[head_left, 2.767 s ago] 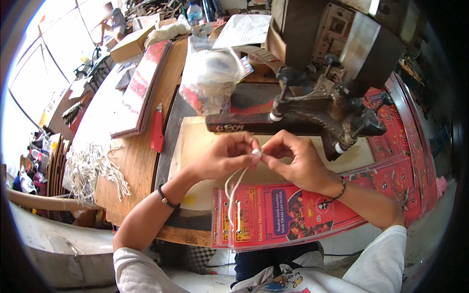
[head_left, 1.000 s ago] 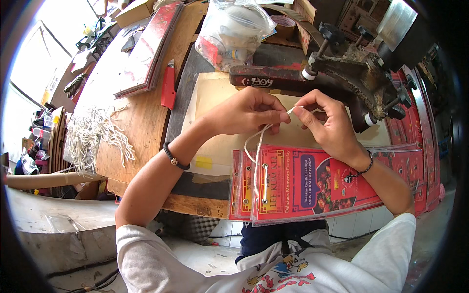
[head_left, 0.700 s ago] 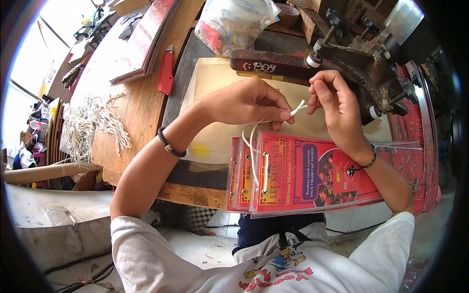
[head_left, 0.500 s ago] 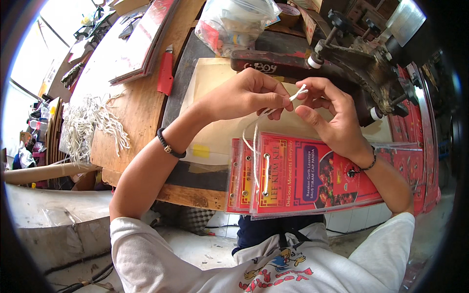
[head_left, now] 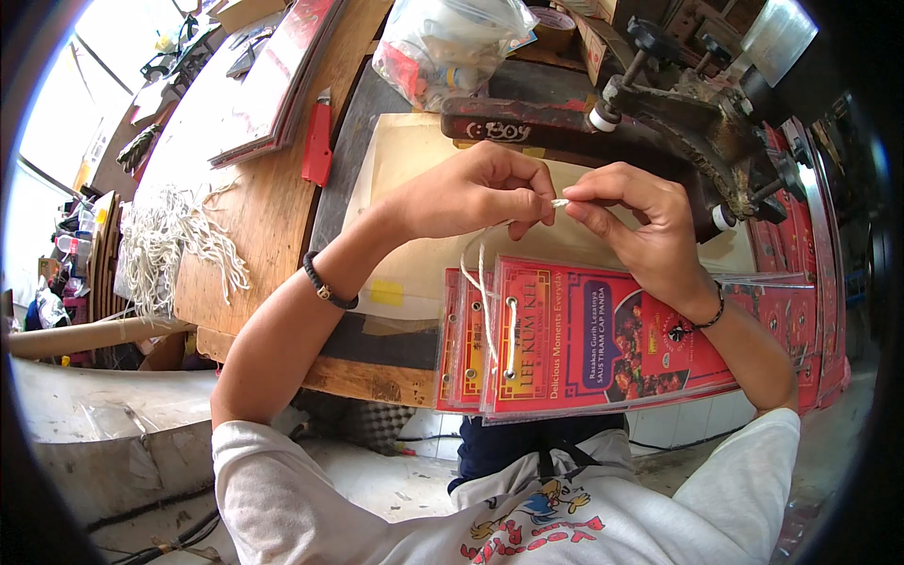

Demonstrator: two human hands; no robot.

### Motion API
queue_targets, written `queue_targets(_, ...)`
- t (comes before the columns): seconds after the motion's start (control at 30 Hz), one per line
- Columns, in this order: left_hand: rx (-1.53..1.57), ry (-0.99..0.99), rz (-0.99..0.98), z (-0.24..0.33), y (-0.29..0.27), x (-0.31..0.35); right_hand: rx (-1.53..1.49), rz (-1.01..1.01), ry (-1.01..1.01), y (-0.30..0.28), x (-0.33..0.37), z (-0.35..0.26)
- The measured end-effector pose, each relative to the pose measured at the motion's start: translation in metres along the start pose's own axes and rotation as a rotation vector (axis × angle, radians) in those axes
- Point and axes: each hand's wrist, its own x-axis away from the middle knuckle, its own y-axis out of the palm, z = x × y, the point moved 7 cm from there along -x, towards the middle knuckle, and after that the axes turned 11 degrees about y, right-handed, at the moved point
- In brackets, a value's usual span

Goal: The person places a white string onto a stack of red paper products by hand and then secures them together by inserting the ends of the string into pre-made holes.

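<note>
A white cord [head_left: 483, 268] runs up from the eyelets of a red printed sign in a clear plastic sleeve [head_left: 556, 344]. My left hand [head_left: 490, 193] pinches the cord just below its end, thumb against fingers. On the other side, my right hand [head_left: 640, 221] has the cord's tip between thumb and fingertips. Both hands are close together above the sign's upper edge. Part of the cord lies threaded along the eyelets at the sign's left side. More such signs are stacked beneath it, their eyelets showing at the left.
A pile of loose white cords [head_left: 179, 245] lies on the wooden table at left. Near it are a red utility knife [head_left: 318, 146] and stacked flat boards [head_left: 278, 89]. A clear plastic bag [head_left: 452, 52] stands at the back, beside a heavy dark metal machine [head_left: 692, 132].
My right fingers have closed on the cord's tip, where they were apart before. The loose ends that stuck up between my hands are now gathered in the pinch.
</note>
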Motion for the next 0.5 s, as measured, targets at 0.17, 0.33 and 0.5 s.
queue_targets(0.17,0.001,0.005,0.012,0.0043,0.0026,-0.001,0.037,-0.012,-0.019,0.0003,0.0,-0.0026)
queue_targets(0.33,0.015,0.005,0.002,0.0012,0.0041,-0.0006,0.014,-0.004,0.081,0.0016,-0.0011,-0.0013)
queue_targets(0.5,0.004,-0.004,0.001,0.0018,0.0034,-0.0009,0.02,-0.03,0.085,0.0021,0.0005,0.0019)
